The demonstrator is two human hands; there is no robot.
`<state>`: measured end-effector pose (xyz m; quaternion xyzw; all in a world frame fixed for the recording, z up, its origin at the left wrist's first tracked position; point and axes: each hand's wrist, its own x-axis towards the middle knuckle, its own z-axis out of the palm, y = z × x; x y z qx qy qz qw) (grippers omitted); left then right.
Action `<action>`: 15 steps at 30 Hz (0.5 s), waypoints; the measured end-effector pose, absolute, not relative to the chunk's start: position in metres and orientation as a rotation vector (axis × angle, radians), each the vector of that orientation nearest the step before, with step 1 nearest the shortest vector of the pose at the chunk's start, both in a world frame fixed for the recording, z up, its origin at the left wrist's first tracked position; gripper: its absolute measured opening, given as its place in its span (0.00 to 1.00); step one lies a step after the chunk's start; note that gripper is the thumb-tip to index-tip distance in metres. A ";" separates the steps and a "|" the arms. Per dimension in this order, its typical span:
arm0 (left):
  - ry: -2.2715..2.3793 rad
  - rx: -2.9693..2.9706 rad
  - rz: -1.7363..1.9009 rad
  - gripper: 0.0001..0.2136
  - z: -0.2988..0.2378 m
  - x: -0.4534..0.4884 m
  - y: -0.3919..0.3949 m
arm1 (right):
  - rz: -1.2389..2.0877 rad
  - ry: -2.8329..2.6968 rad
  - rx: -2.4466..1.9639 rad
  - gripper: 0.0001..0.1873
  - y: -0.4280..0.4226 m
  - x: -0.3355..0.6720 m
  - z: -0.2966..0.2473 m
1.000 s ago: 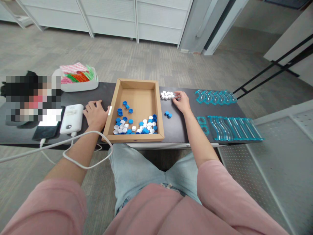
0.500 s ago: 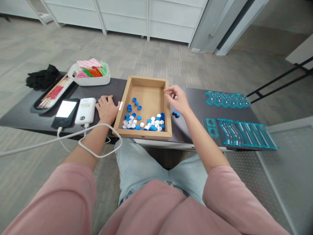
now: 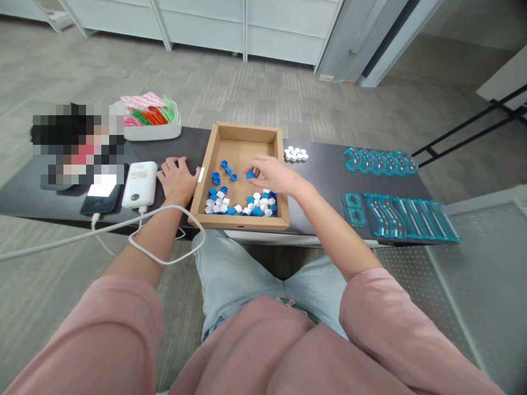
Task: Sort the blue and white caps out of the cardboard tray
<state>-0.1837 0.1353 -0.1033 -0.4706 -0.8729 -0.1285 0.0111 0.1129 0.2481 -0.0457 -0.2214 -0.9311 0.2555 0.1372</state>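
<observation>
An open cardboard box (image 3: 247, 129) sits on the dark table (image 3: 321, 170) in front of me. Small blue and white hexagonal pieces (image 3: 242, 206) lie heaped along its near wall, with a few blue ones further in. My right hand (image 3: 272, 175) reaches over the box's right wall, its fingertips pinched on a blue hexagonal piece (image 3: 250, 175). My left hand (image 3: 177, 178) lies flat on the table against the box's left side, fingers stretched out and holding nothing. A small cluster of white pieces (image 3: 295, 154) lies on the table just right of the box.
A white power bank (image 3: 140, 184) and a phone (image 3: 101, 197) lie left of my left hand, with a white cable (image 3: 156, 222) looping over my forearm. A white tub of coloured items (image 3: 150, 118) stands at the back left. Clear teal curved pieces (image 3: 381, 161) (image 3: 407, 216) lie in rows at the right.
My right hand left the white cluster, rose over the box's right wall and now reaches into the box, pinching a blue piece. The left hand stayed put. The view shifted slightly.
</observation>
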 end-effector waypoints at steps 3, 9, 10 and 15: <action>-2.714 -1.471 -0.410 0.32 -0.106 -0.185 0.136 | 0.682 -2.520 -0.818 0.15 0.276 0.179 -0.041; -2.757 -1.491 -0.402 0.33 -0.099 -0.183 0.134 | 0.600 -2.540 -1.295 0.20 0.293 0.262 -0.056; -2.765 -1.498 -0.398 0.33 -0.097 -0.182 0.134 | 0.636 -2.554 -1.333 0.20 0.291 0.265 -0.060; -2.773 -1.496 -0.416 0.32 -0.093 -0.179 0.133 | 1.011 -2.473 -1.229 0.28 0.286 0.274 -0.073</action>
